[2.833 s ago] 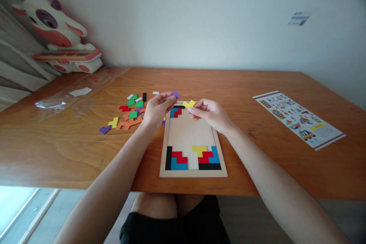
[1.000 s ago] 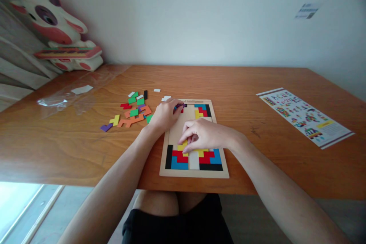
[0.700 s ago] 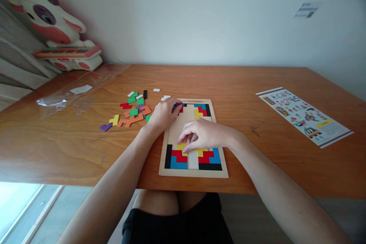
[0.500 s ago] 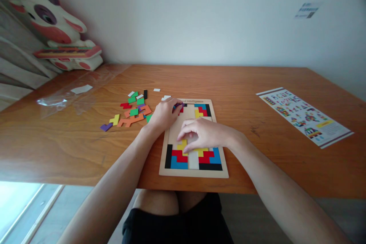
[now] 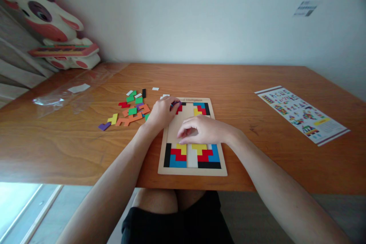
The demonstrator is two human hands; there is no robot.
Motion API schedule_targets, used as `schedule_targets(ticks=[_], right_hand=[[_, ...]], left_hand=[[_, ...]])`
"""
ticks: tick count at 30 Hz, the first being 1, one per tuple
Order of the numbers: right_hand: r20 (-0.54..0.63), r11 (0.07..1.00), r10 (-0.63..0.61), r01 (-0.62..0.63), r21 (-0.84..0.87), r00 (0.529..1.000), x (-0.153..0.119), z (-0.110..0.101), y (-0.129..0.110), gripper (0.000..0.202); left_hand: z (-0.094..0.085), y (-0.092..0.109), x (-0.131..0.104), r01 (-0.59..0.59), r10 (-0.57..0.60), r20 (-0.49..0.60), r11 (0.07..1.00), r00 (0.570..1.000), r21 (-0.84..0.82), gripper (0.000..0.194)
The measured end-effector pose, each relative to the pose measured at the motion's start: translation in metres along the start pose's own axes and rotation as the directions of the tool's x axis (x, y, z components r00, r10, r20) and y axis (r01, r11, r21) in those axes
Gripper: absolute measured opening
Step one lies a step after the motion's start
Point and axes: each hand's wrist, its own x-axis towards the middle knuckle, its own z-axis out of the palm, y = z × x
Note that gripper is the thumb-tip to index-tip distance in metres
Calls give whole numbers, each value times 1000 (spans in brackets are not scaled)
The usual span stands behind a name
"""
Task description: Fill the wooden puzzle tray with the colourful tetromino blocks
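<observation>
Background: pale wall (image 5: 200,15) behind a brown wooden table (image 5: 228,78).
Far left: cow-shaped toy keyboard (image 5: 63,51), standing near the wall.
Clear bag: (image 5: 51,99) flat and crumpled; a white slip (image 5: 79,88) shows at it, inside or beneath, I cannot tell.
Loose pieces: (image 5: 132,111) flat, many-coloured, some overlapping, left of the tray; probably light and stiff, easiest lifted by opposite edges.
Left hand: (image 5: 162,110) fingertips closed narrowly on a purple piece.
Purple piece: (image 5: 178,103) at the tray's far left corner, mostly hidden; likely smooth enough to slide, hardly fragile, best pinched at its rim.
Tray: (image 5: 192,172) shallow, pale-framed; black, blue, red and yellow pieces fill both near corners and the far right one, red and black show far left, bare floor between.
Right hand: (image 5: 197,127) over the tray's middle, thumb and fingers moderately apart, nothing visible between; just beyond a yellow piece (image 5: 183,148).
Far right: printed sheet (image 5: 304,116), lying flat.
</observation>
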Motion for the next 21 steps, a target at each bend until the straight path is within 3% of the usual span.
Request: schedule_targets(ticks=[8, 21], right_hand=[[-67, 999, -24, 21, -44, 997, 1, 4, 3, 15], [-24, 999, 17, -16, 40, 1000, 1, 2, 2, 19]], left_hand=[[1, -1, 0, -2, 2, -10, 1000, 1000, -11, 21], [1, -1, 1, 5, -5, 2, 1000, 1000, 2, 20]])
